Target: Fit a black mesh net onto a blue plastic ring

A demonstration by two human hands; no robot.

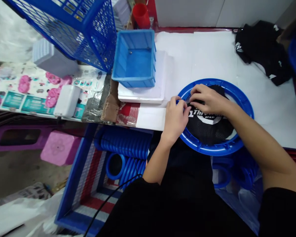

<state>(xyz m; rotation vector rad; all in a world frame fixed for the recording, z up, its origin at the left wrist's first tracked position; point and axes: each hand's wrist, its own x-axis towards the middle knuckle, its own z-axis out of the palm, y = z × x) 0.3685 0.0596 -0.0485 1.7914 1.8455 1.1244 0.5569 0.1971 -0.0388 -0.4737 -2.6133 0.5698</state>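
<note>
Black mesh [209,128] — inside the blue ring [214,151] — meets left hand [175,118] and right hand [207,98], fingers curled, pinching its edge.

This looks like a workshop, with a small assembly bench rather than a home table. The worktop [212,56] is covered in white sheeting, with a small blue bin [135,64] at upper centre and a tall mesh crate [88,33] at upper left. Below the bench edge, a big crate [71,184] holds rows of matching blue rings [125,143], stock in quantity. A pile of black mesh pieces [263,52] lies at upper right. Plastic sheeting [27,210] and a bare, grubby floor [22,164] show at lower left.
</note>
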